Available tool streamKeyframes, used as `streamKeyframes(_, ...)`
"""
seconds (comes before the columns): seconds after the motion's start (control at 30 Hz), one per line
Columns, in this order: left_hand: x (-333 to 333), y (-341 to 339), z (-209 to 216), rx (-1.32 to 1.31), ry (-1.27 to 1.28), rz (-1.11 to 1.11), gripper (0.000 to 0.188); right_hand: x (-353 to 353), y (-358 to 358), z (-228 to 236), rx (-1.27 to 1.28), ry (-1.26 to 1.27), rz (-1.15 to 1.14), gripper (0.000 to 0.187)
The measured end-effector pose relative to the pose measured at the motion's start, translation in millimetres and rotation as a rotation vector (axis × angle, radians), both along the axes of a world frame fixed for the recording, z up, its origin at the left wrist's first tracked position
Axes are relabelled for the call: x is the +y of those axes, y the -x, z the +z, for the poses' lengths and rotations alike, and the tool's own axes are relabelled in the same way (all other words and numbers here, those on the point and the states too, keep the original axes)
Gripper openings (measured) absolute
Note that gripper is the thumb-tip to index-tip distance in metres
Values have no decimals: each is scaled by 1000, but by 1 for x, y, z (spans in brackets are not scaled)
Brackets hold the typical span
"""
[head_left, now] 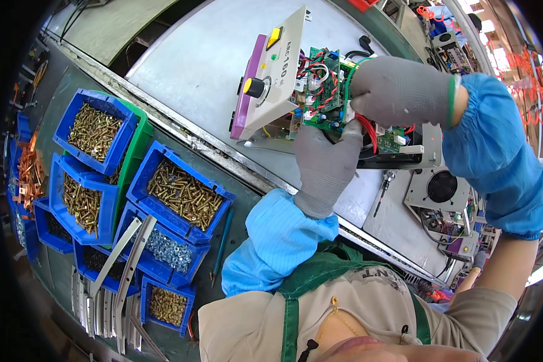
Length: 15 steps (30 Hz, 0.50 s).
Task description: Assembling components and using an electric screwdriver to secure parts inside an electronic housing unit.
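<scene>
A partly built electrical unit lies on the pale work surface, its off-white front panel (277, 78) edged in purple, with a black-and-yellow knob (254, 87) and a yellow switch (274, 37). Behind the panel stands a green circuit board (327, 90) crowded with parts and wires. My gloved left hand (327, 166) is closed at the board's near edge, thumb beside a bundle of red wires (368, 131). From the right, my gloved right hand (401, 90) is closed with fingertips pressed together by a small white connector; what they pinch is hidden.
To the left, several blue bins (181, 193) hold screws and small hardware. Metal strips (123, 271) lean over the nearer bins, and a thin blue-green tool (222, 244) lies beside them. A metal rail edges the worktop. Another unit with a fan (442, 186) stands at right, near a co-worker's hand (479, 259).
</scene>
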<state>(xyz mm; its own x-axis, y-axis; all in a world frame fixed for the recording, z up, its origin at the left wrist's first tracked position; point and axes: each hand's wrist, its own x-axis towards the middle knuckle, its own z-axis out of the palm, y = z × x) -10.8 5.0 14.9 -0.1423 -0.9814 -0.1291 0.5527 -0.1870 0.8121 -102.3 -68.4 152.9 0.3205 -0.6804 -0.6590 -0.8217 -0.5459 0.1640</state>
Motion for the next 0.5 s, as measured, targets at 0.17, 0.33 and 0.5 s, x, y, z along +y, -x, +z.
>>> streamKeyframes(0.17, -1, 0, 3, -42, 30, -40, 22, -9, 0, 1, 161, -104, -96, 29)
streamKeyframes(0.33, -1, -4, 1, -28, 57, 22, 20, 22, 16, 2, -429, 156, 46, 17)
streamKeyframes(0.5, -1, -9, 2, -40, 61, -83, 24, 24, 7, 8, -408, 37, -563, 27)
